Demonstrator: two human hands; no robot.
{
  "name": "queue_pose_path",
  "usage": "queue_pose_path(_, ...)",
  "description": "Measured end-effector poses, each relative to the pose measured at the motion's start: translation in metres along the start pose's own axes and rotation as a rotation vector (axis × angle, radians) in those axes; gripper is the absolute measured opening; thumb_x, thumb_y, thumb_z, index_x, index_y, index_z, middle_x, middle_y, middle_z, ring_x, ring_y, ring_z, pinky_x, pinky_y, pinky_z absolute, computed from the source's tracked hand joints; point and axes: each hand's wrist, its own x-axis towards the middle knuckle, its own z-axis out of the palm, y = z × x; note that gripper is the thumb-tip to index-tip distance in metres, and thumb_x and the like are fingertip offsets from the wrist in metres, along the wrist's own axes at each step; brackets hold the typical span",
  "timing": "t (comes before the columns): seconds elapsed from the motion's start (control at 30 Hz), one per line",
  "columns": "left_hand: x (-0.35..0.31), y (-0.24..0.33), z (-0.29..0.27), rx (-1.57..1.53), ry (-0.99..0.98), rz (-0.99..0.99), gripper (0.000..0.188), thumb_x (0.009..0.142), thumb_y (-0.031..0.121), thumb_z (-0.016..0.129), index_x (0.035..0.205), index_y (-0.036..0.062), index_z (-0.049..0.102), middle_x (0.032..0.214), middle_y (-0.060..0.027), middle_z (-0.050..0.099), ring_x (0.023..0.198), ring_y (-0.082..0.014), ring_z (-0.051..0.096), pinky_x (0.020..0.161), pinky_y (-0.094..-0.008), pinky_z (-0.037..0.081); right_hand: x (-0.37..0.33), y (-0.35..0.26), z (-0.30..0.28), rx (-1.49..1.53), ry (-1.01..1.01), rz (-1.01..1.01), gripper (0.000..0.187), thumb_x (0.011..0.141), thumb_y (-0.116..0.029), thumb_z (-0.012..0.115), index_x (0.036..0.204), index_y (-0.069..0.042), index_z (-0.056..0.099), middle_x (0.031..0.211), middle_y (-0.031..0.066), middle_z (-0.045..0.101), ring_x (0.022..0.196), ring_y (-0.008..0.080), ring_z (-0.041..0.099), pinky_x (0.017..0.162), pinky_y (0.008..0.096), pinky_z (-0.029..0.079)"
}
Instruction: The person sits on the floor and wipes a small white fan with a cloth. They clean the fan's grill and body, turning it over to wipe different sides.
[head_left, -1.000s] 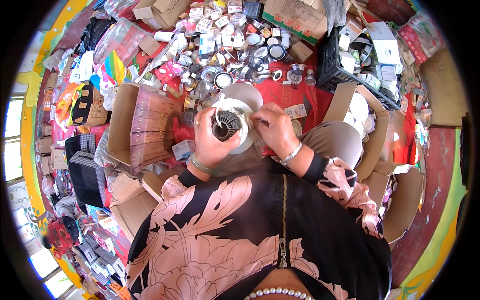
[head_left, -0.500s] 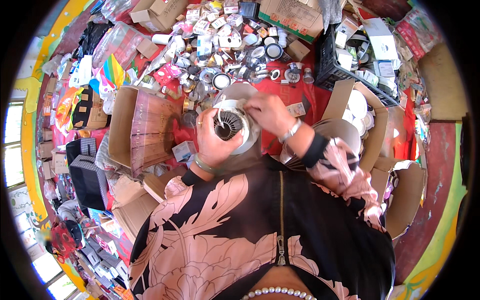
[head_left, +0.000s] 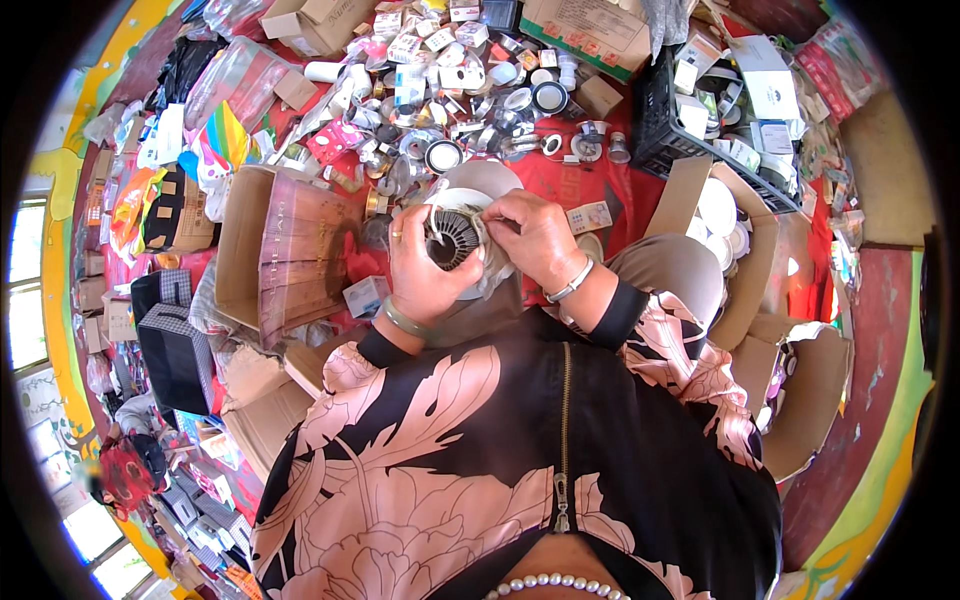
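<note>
A round light fitting (head_left: 455, 243) with dark radial fins, a pale rim and a white wire curving over its top is held in front of my body. My left hand (head_left: 418, 268) grips it from the left, thumb across its near side and fingers round the far side. At its right edge, my right hand (head_left: 541, 243) is closed in a pinch, thumb against the fingertips. Thin, translucent, whitish material (head_left: 493, 268) shows between this hand and the fitting; whether it is plastic film is hard to tell.
Loose lamp parts and small boxes (head_left: 440, 85) are piled ahead on red cloth. At left stands an open carton (head_left: 245, 245); at right are a carton of white discs (head_left: 690, 195) and a black crate (head_left: 655, 120). A small white box (head_left: 366, 297) lies near my left wrist.
My right hand has come lower and turned, its fingers now pinching at the fitting's right edge. The fitting has tilted a little, still in my left hand.
</note>
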Motion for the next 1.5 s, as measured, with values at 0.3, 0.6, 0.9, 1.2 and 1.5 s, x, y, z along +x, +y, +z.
queue_pose_path(0.3,-0.003,-0.004,-0.002,-0.035,-0.056,0.043,0.066,0.058,0.022,0.078,0.112,0.0003,0.046,0.108,-0.0172,0.05,0.103,-0.0341,0.047,0.089,-0.0437,0.039,0.019,0.002,-0.027,0.031,-0.48,-0.12,0.033,0.077,-0.001,0.058,0.109,-0.008,0.056,0.093,0.0122,0.059,0.087,0.0288,0.061,0.078,0.0336,0.049)
queue_pose_path(0.6,-0.003,-0.002,0.0,-0.005,-0.043,0.081,0.069,0.056,0.02,0.08,0.113,0.0004,0.045,0.108,-0.0179,0.048,0.103,-0.0341,0.046,0.089,-0.0431,0.04,0.029,-0.01,-0.02,-0.093,-0.345,-0.155,0.015,0.071,-0.004,0.06,0.086,-0.004,0.065,0.076,0.0113,0.061,0.07,0.028,0.061,0.066,0.0333,0.05)
queue_pose_path(0.9,-0.003,0.011,0.001,-0.006,-0.022,0.065,0.067,0.057,0.019,0.079,0.113,-0.0004,0.046,0.109,-0.0186,0.05,0.104,-0.0356,0.047,0.092,-0.0436,0.039,0.042,-0.028,-0.032,-0.129,0.097,0.014,0.01,0.074,-0.006,0.061,0.082,-0.006,0.067,0.076,0.0117,0.064,0.066,0.0239,0.063,0.061,0.0321,0.051)
queue_pose_path(1.2,-0.006,0.01,0.0,0.022,-0.044,0.091,0.07,0.056,0.021,0.079,0.114,0.0005,0.045,0.111,-0.0178,0.05,0.104,-0.0353,0.047,0.092,-0.0437,0.038,0.028,-0.008,-0.025,-0.235,-0.45,-0.338,0.014,0.078,-0.004,0.057,0.088,-0.004,0.067,0.088,0.0129,0.057,0.083,0.0315,0.058,0.072,0.0377,0.048)
queue_pose_path(1.5,-0.005,0.015,0.004,0.029,-0.044,0.117,0.069,0.057,0.021,0.079,0.114,0.0008,0.045,0.111,-0.0185,0.047,0.105,-0.0353,0.046,0.091,-0.0444,0.039,0.039,0.0,-0.027,-0.169,-0.471,-0.051,0.013,0.073,-0.012,0.061,0.08,-0.008,0.071,0.073,0.0103,0.063,0.069,0.0273,0.062,0.064,0.0347,0.049)
